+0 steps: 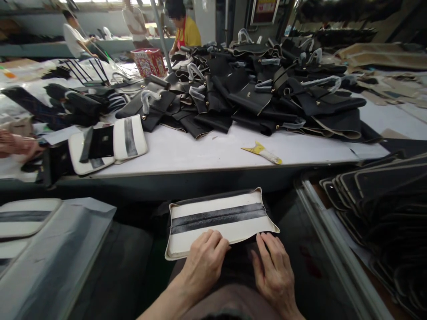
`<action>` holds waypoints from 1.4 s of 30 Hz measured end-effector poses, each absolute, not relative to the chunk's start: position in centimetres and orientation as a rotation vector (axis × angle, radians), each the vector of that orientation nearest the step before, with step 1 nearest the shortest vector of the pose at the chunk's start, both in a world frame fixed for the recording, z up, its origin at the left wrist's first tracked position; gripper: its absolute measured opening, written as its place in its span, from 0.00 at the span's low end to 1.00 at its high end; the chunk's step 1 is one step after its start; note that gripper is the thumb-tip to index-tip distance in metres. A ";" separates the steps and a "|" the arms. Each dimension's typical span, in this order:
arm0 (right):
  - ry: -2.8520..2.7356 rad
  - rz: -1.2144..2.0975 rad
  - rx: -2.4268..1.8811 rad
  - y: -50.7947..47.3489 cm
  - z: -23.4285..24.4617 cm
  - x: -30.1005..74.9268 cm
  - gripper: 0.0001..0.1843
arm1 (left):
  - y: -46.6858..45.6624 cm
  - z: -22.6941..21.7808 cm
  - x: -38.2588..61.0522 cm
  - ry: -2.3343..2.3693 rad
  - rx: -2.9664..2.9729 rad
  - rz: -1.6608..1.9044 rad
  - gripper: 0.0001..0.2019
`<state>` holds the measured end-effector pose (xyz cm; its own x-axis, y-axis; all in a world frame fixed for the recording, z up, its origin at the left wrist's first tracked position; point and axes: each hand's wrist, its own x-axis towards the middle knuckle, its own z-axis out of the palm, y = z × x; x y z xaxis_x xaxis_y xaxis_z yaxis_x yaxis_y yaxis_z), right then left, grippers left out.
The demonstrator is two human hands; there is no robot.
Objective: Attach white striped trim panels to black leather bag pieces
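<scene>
A black bag body with a white bottom panel [213, 212] is in front of me, below the table edge; a dark stripe runs along the panel, and pale binding edges its raised corners. My left hand [207, 254] has its fingers closed on the panel's near edge, around the middle. Farther right along that edge, my right hand [274, 266] has its fingertips on the rim near the right corner, its thumb lower against dark material. Both hands partly hide the edge. The bag's dark sides hang mostly out of sight beneath.
Beyond the panel stands a white table [196, 153] with a heap of black bag pieces [247, 89], a yellow scraper-like tool [262, 152] and white striped panels [130, 138]. Stacked dark panels [383, 222] lie right; more striped panels [26, 218] lie left. Other people work behind.
</scene>
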<state>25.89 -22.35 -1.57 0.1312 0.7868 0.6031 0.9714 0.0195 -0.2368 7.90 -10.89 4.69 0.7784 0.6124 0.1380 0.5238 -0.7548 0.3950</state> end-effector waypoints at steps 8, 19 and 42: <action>-1.725 -0.411 -1.702 -21.9 -2.6 24.6 0.31 | -9.7 5.5 9.5 1.046 2.497 0.125 0.09; -1.841 -0.354 -1.604 -19.9 -2.7 22.2 0.31 | -10.1 5.3 7.6 1.022 2.475 0.330 0.04; -1.759 0.178 -1.315 -17.2 0.5 19.7 0.14 | -11.6 4.7 0.5 1.104 2.534 0.558 0.09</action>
<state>19.72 -17.16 0.50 -0.0243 0.8232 0.5672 0.6932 0.4227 -0.5837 0.54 -11.61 4.69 0.6250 0.7481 0.2228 0.6230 -0.6501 0.4350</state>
